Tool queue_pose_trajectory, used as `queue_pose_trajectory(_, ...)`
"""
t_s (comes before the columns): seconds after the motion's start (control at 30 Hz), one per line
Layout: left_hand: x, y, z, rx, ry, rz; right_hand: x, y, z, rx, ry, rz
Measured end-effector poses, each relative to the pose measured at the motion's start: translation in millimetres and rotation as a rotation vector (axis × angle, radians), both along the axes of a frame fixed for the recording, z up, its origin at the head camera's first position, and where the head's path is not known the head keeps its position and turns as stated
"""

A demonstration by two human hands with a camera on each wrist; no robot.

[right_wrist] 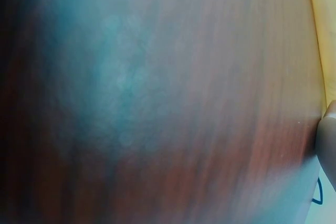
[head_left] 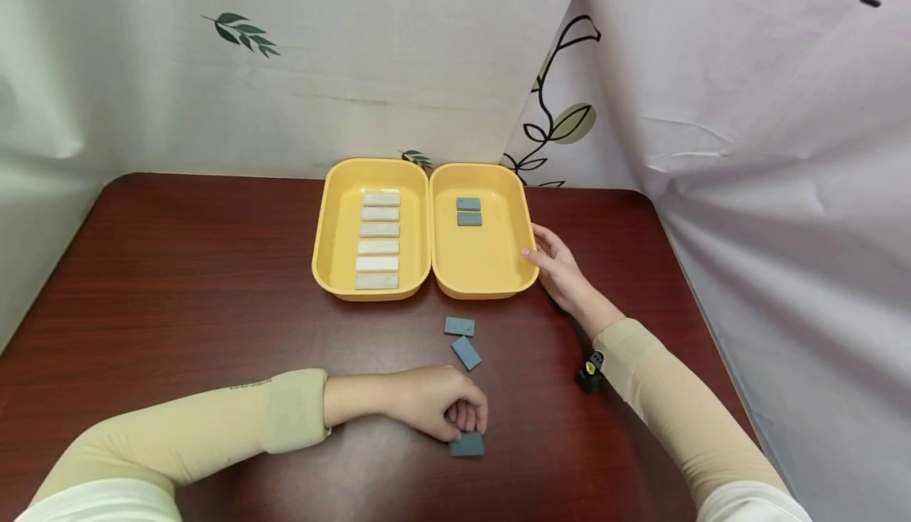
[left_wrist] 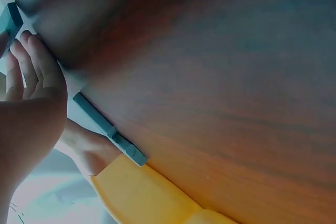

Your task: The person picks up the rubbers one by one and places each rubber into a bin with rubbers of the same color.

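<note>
Near the front of the table, my left hand (head_left: 434, 403) pinches a small blue-grey rectangular tile (head_left: 466, 444) between thumb and fingers. That tile (left_wrist: 11, 20) shows at the upper left of the left wrist view. My right hand (head_left: 562, 269) grips the right rim of a yellow two-part tray (head_left: 484, 293), thumb on the rim and fingers outside, partly hidden. Two blue-grey tiles (head_left: 469, 219) lie in the tray's right part, one above the other. Two more blue-grey tiles (head_left: 466, 353) lie on the table between tray and left hand, one of them askew.
In the tray's left part (head_left: 323, 229), several white strips (head_left: 378, 247) lie in a column. Dark red wooden table (head_left: 178, 293) surrounds the tray. Pale hanging sheets (head_left: 356, 55) with leaf prints close off the back and sides. A small black device (head_left: 590, 372) sits by the right wrist.
</note>
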State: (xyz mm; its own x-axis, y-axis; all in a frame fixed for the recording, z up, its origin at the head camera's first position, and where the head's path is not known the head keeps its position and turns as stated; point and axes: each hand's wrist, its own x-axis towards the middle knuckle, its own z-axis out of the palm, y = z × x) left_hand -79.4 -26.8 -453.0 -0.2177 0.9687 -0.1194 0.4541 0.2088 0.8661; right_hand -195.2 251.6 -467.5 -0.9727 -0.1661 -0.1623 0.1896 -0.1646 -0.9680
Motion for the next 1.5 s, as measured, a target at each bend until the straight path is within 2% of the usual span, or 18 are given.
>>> queue_pose_trajectory(0.17, -0.8, -0.6, -0.2, 0.001, -0.072, 0.021, -0.3, -1.1, 2.1, -0.001, 0.002, 0.002)
queue_pose_trajectory(0.27, -1.5, -0.9, 0.7, 0.003, -0.092, 0.024, -0.5, -1.3, 3.2, -0.003, 0.003, 0.003)
queue_pose_trajectory(0.67, -7.3, -2.0, 4.0, 0.005, -0.107, 0.063, -0.5, -0.4, 3.9, 0.005, -0.001, 0.003)
queue_pose_trajectory(0.9, -14.1, -2.3, 7.1, 0.035, -0.089, 0.1, 0.3, 1.0, 2.7, 0.011, 0.001, 0.006)
queue_pose_trajectory(1.23, -33.4, -0.5, 29.3, 0.094, -0.003, 0.195, 1.8, 0.0, 3.4, 0.011, 0.008, 0.011)
queue_pose_trajectory(1.5, -48.7, -2.8, 43.0, 0.099, 0.002, 0.27, 2.0, -1.1, 3.0, 0.007, 0.009, 0.015)
